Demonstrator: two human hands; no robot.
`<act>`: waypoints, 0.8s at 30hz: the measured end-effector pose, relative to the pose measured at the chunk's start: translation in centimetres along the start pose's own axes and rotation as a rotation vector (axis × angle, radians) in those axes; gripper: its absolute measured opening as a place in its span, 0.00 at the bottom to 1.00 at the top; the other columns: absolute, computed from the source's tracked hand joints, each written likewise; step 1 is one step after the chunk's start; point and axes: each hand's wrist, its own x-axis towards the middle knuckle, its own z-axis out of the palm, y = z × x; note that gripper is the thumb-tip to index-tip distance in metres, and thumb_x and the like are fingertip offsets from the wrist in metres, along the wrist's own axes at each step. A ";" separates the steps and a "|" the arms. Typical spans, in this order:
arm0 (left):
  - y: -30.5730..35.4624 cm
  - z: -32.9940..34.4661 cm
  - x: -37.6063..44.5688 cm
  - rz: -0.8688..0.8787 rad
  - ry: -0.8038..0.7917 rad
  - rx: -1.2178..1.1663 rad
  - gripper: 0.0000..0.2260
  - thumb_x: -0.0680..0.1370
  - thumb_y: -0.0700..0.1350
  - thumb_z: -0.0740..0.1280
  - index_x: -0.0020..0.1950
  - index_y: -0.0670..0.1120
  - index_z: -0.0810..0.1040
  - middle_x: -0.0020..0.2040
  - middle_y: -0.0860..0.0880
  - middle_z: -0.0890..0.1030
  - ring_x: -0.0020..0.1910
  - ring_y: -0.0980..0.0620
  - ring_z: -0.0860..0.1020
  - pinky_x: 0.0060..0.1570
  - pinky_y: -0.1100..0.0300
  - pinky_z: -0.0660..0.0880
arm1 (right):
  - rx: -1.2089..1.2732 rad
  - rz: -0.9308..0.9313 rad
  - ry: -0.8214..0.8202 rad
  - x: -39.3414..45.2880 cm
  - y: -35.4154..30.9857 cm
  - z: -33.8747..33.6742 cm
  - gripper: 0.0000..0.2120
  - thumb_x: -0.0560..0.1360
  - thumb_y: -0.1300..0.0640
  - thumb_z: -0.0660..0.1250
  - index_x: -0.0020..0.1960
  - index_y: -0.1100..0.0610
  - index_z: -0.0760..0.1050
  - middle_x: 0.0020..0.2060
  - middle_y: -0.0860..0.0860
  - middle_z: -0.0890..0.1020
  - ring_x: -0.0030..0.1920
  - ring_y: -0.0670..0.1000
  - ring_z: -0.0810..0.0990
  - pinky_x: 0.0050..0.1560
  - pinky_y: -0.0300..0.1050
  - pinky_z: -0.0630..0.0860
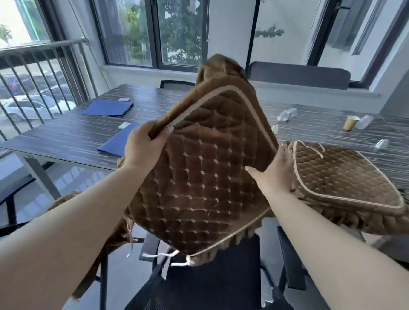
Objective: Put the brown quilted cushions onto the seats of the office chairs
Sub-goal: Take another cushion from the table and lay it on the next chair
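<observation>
We hold one brown quilted cushion (198, 168) in the air above the black mesh office chair (214, 294): our left hand (144, 148) pinches its piped edge, our right hand (273, 173) grips its right edge, fingers mostly hidden. Next, we judge, it must be lowered flat onto that seat. A second cushion (340, 184) lies on the surface (68, 134), right of the held one. A third (218, 67) seems to be behind it.

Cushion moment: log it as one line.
left hand grips cushion edge | right hand holds other side | above office chair | not yet placed
</observation>
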 end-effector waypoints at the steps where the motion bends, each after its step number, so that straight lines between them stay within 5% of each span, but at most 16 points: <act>1: -0.2 -0.3 0.0 -0.026 0.027 -0.092 0.07 0.77 0.50 0.68 0.43 0.48 0.78 0.37 0.48 0.76 0.38 0.49 0.74 0.37 0.57 0.66 | 0.062 0.130 -0.038 -0.2 1.2 0.3 0.52 0.64 0.40 0.75 0.77 0.56 0.51 0.75 0.59 0.58 0.75 0.59 0.58 0.73 0.57 0.59; 5: -1.3 -1.4 -0.5 -0.179 0.112 -0.419 0.06 0.74 0.53 0.69 0.38 0.55 0.77 0.40 0.48 0.77 0.38 0.54 0.73 0.43 0.57 0.72 | 0.345 0.486 -0.117 -0.5 5.1 1.4 0.50 0.63 0.39 0.76 0.75 0.58 0.57 0.71 0.58 0.68 0.70 0.62 0.67 0.70 0.56 0.65; 11: -3.1 -2.6 -0.3 -0.323 0.143 -0.750 0.10 0.73 0.54 0.70 0.49 0.50 0.83 0.53 0.42 0.84 0.54 0.44 0.82 0.58 0.48 0.78 | 0.733 0.531 -0.092 -0.1 6.1 0.5 0.44 0.68 0.43 0.74 0.76 0.56 0.56 0.70 0.53 0.69 0.70 0.57 0.68 0.69 0.49 0.63; 14: -4.7 -2.9 -0.7 -0.381 0.137 -0.801 0.12 0.74 0.54 0.70 0.51 0.47 0.82 0.56 0.40 0.83 0.58 0.40 0.80 0.59 0.47 0.77 | 0.734 0.471 -0.140 -0.6 5.9 0.4 0.52 0.56 0.33 0.75 0.73 0.53 0.63 0.68 0.51 0.73 0.66 0.57 0.72 0.69 0.54 0.67; 18: -6.2 -2.6 -1.9 -0.472 0.119 -0.784 0.08 0.77 0.52 0.68 0.49 0.48 0.81 0.52 0.45 0.84 0.54 0.47 0.82 0.55 0.52 0.79 | 0.675 0.500 -0.098 -1.5 6.2 1.3 0.35 0.67 0.42 0.74 0.68 0.58 0.70 0.63 0.52 0.77 0.63 0.58 0.75 0.66 0.54 0.70; 24: -10.3 -1.2 -3.8 -0.648 0.072 -0.643 0.16 0.75 0.56 0.69 0.54 0.46 0.81 0.51 0.45 0.84 0.51 0.47 0.82 0.55 0.52 0.79 | 0.542 0.558 -0.080 -3.9 7.7 2.6 0.37 0.64 0.40 0.75 0.65 0.60 0.70 0.61 0.55 0.77 0.60 0.60 0.76 0.64 0.56 0.71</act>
